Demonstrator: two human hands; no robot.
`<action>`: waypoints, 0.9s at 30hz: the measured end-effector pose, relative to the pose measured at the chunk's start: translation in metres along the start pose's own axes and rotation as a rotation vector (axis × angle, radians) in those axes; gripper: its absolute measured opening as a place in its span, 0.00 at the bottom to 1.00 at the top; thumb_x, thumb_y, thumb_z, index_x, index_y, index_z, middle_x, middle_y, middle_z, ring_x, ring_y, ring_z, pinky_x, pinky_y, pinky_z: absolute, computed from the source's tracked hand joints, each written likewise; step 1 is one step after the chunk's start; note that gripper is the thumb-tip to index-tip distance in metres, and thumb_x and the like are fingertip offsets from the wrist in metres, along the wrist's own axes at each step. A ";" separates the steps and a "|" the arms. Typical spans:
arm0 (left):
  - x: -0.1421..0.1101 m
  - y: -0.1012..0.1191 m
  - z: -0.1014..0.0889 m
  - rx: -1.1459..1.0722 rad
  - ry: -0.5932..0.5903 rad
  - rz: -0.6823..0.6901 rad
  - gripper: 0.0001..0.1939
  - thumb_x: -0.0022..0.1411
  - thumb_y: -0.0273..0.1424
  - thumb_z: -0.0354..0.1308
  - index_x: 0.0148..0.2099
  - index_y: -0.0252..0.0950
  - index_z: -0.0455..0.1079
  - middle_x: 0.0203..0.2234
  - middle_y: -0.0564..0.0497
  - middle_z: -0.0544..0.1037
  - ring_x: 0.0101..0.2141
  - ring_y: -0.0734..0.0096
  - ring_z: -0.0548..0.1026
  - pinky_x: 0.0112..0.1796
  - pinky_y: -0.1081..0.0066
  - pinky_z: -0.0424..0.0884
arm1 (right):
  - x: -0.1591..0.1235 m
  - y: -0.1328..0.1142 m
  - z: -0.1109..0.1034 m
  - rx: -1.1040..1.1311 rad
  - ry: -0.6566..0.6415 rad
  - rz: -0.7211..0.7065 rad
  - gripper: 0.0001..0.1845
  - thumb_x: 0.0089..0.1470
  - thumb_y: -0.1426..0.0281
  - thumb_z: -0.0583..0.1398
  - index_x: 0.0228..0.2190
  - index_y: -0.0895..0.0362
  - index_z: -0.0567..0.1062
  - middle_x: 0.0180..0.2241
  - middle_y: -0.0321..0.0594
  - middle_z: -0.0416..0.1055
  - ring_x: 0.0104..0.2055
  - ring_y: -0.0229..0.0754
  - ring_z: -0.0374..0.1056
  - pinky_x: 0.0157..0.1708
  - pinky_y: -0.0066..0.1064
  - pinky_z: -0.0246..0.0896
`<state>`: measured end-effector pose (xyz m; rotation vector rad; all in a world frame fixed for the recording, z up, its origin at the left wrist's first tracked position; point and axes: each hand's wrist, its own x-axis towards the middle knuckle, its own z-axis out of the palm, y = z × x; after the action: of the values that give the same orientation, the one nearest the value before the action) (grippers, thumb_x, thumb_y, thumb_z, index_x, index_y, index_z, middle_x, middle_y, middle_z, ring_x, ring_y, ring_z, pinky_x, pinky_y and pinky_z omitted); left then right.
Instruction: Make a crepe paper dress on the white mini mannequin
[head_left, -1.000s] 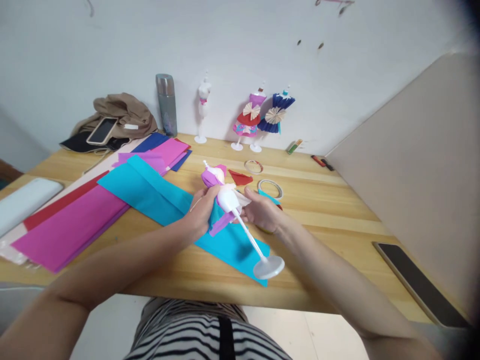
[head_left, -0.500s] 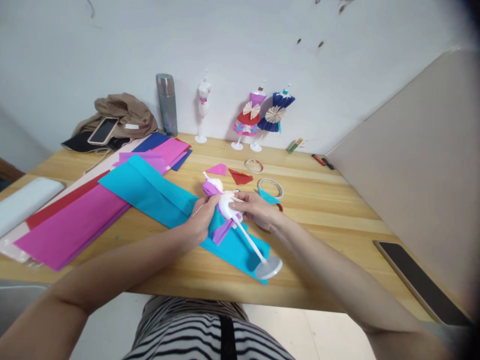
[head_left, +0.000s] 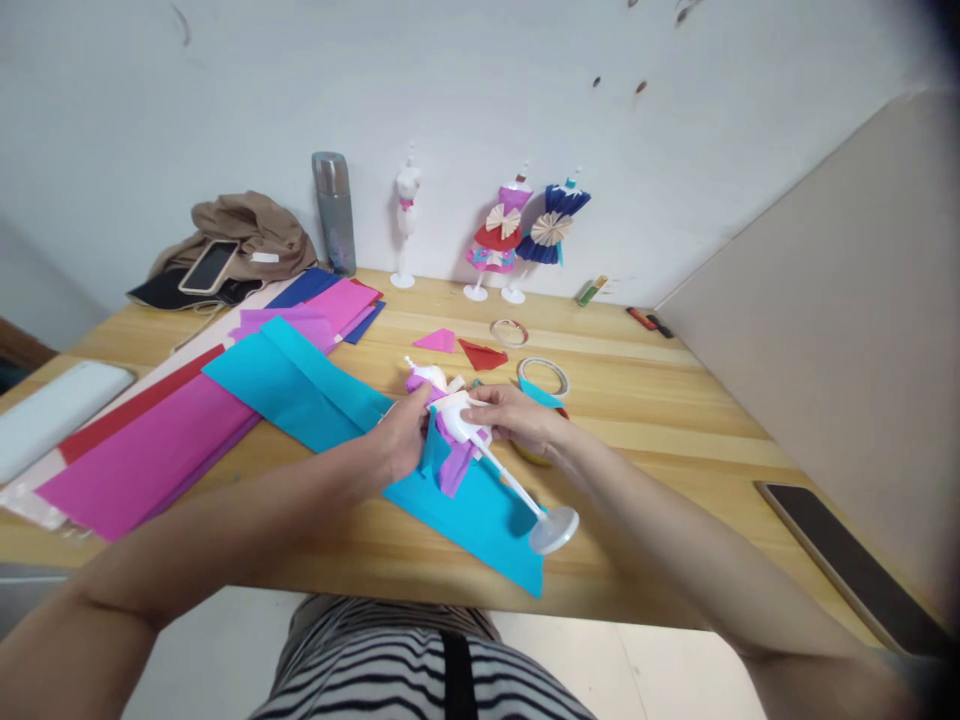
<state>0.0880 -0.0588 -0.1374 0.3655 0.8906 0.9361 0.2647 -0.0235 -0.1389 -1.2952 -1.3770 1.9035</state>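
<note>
Between my hands a small white dress form (head_left: 459, 420) is held tilted, its round base (head_left: 554, 530) pointing toward me and to the right. Purple and teal paper (head_left: 453, 468) hangs from its body. My left hand (head_left: 407, 437) is closed round the upper body, thumb on the waist. At the hip, my right hand (head_left: 517, 415) pinches the form and what seems to be a pale strip, partly hidden by the fingers. Under the form a long teal paper sheet (head_left: 465, 535) lies on the table.
Folded coloured paper (head_left: 150, 455) lies at the left. Three dress forms, one of them the blue-dressed form (head_left: 553, 225), stand by the wall near a flask (head_left: 334, 215). Tape rolls (head_left: 544, 362), a red scrap (head_left: 482, 355) and a pink scrap (head_left: 435, 340) lie beyond my hands. A phone (head_left: 847, 560) rests at right.
The dress form has turned slightly, its base swinging right. My left hand has shifted a little along the body, and the near end of the teal sheet has moved slightly.
</note>
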 end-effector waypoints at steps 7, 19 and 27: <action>-0.027 0.016 0.018 0.040 0.133 -0.028 0.17 0.73 0.28 0.48 0.41 0.30 0.78 0.34 0.43 0.83 0.36 0.66 0.81 0.37 0.73 0.76 | -0.001 -0.005 0.001 -0.068 0.002 -0.004 0.23 0.34 0.61 0.76 0.28 0.61 0.77 0.22 0.32 0.70 0.22 0.30 0.61 0.21 0.24 0.50; -0.042 0.012 -0.006 0.026 0.299 -0.067 0.15 0.71 0.35 0.55 0.49 0.29 0.76 0.43 0.36 0.82 0.51 0.57 0.78 0.52 0.67 0.74 | 0.003 0.001 -0.006 0.043 -0.023 0.034 0.21 0.37 0.63 0.76 0.30 0.60 0.77 0.23 0.34 0.73 0.23 0.30 0.65 0.21 0.22 0.58; -0.045 0.017 0.001 0.030 0.375 -0.124 0.19 0.75 0.34 0.46 0.42 0.27 0.74 0.48 0.32 0.80 0.54 0.57 0.77 0.55 0.67 0.73 | 0.006 0.001 -0.003 0.134 -0.114 0.063 0.24 0.32 0.60 0.77 0.27 0.60 0.77 0.21 0.33 0.72 0.21 0.30 0.64 0.21 0.22 0.61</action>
<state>0.0673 -0.0862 -0.1038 0.1579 1.2565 0.8917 0.2648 -0.0173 -0.1422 -1.1948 -1.2516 2.1022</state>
